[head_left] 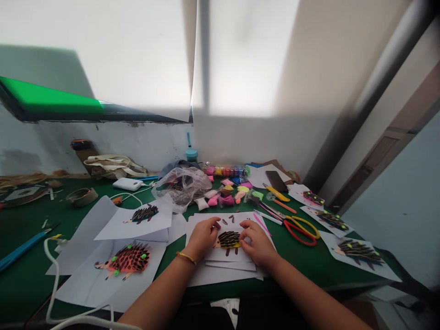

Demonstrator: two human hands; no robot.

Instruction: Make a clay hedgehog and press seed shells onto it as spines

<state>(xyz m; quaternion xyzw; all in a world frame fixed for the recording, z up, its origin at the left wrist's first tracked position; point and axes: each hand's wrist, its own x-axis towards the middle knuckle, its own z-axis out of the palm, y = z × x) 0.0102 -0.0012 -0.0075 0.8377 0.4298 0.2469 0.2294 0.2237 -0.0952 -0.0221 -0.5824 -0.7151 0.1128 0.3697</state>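
Observation:
A small hedgehog figure (228,239) with a yellow clay body and dark seed spines lies on a white sheet (220,263) on the green table (20,275). My left hand (202,237) rests on the sheet at the figure's left side, fingers curled and touching its edge. My right hand (256,244) sits at the figure's right side, fingertips pinched against the spines. A few loose dark seeds (230,219) lie on the sheet just beyond the figure.
Finished hedgehogs on paper lie at left (129,259), upper left (144,213) and along the right edge (357,250). Scissors (299,227), coloured clay pieces (228,192), a plastic bag (182,185), a phone (277,181) and a white cable (51,284) surround the sheet.

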